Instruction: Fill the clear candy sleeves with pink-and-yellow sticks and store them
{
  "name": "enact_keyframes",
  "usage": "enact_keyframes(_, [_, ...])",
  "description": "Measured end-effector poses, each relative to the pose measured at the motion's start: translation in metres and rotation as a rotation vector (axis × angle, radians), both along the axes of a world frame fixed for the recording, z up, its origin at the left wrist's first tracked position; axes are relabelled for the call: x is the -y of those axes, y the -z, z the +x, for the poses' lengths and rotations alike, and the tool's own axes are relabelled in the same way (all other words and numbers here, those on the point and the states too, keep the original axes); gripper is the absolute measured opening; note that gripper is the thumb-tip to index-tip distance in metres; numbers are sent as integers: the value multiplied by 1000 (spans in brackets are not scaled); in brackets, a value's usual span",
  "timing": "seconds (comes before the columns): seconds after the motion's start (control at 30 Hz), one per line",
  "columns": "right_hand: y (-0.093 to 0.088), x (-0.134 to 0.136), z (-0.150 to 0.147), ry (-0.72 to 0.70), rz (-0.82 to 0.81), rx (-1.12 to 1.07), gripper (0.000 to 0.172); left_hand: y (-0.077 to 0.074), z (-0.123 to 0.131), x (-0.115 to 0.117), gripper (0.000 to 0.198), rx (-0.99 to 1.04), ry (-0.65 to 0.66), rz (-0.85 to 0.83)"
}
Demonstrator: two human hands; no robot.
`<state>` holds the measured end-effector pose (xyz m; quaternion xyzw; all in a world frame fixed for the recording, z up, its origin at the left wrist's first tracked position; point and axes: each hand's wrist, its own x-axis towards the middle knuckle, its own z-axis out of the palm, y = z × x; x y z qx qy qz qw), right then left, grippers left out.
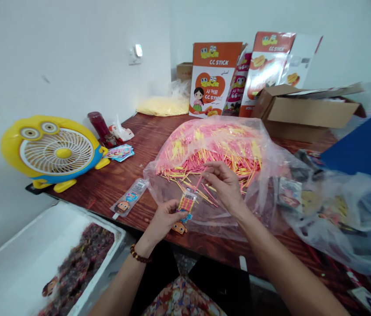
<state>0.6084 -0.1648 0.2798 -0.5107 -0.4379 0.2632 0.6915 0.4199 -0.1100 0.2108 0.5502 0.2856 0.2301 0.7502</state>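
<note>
My left hand (165, 218) is closed on a small printed plastic packet (185, 206) that has pink and yellow sticks inside it. It holds the packet just above the near edge of the brown wooden table (113, 184). My right hand (223, 183) pinches a few thin pink sticks (201, 177) over the packet's open top. Behind the hands, a large heap of pink and yellow sticks (215, 149) lies on a spread clear plastic bag (264, 184). Another filled packet (129, 197) lies flat on the table to the left.
A yellow cartoon desk fan (54, 151) stands at the table's left end. Orange CC Stick boxes (213, 79) and an open cardboard carton (307, 112) stand at the back. Clear bags of packets (337, 210) lie to the right. A white foam box (41, 259) holds filled packets at lower left.
</note>
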Motion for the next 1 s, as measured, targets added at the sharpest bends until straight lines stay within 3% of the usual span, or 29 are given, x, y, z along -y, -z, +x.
enact_keyframes(0.13, [-1, 0, 3, 58, 31, 18, 20, 2, 2, 0, 33, 0, 21, -9])
enact_keyframes(0.43, [2, 1, 7, -16, -13, -43, 19, 7, 2, -2, 33, -25, 36, -20])
enact_keyframes(0.7, [6, 0, 16, -183, -229, -8, 22, -5, 4, 0, 33, -28, 60, -85])
enact_keyframes(0.87, [14, 5, 21, -201, -260, 215, 11, -10, 6, 1, 36, -47, 32, -108])
enact_keyframes(1.0, [13, 11, 25, -247, -173, 509, 17, -7, 7, 0, 36, -32, 16, -114])
